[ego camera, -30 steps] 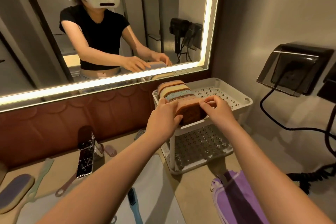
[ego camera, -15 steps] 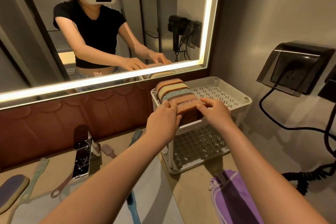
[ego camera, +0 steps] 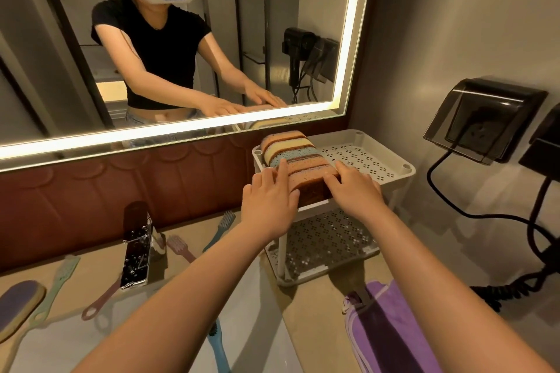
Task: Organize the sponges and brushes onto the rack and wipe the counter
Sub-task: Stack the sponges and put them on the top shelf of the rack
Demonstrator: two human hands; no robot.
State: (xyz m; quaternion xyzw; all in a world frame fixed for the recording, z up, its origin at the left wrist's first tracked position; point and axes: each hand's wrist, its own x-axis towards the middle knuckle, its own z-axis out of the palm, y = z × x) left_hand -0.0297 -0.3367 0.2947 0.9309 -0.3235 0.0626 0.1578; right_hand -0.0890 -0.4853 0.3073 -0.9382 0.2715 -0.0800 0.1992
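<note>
- Both hands were at the row of sponges (ego camera: 298, 160), which stood on edge at the left end of the rack (ego camera: 403, 171), on its top tier, close against the left and front rims.
- The left hand (ego camera: 269, 200) lay against the row's left side with near-straight fingers, its index finger stretched over the tops; it enclosed nothing.
- The right hand (ego camera: 356, 191) pressed the row's right side with its fingers only slightly bent and their tips on the front sponge; it too gripped nothing.
- Right of the sponges, the top tier's perforated floor showed all the way to the right rim.
- The lower tier (ego camera: 327, 239) showed its perforated floor beneath the hands, and its front left corner came near the basin (ego camera: 260, 312).
- The rack stood near the corner, between the brown splashback and the right wall.
- A blue brush (ego camera: 219, 228) and a pink brush (ego camera: 180, 247) lay on the counter (ego camera: 318, 291) between the faucet (ego camera: 136, 257) and the rack, just beside the left forearm.
- Farther left lay a green brush (ego camera: 57, 285), a mauve brush (ego camera: 100, 303) and a purple pad (ego camera: 18, 303) at the frame's edge, all well apart from the rack.
- A second blue brush (ego camera: 216, 345) lay by the basin, partly under the left forearm.
- A purple cloth (ego camera: 385, 330) lay before the rack, partly under the right forearm.
- A black cord (ego camera: 533, 239) trailed down the wall, apart from the rack's right rim.
</note>
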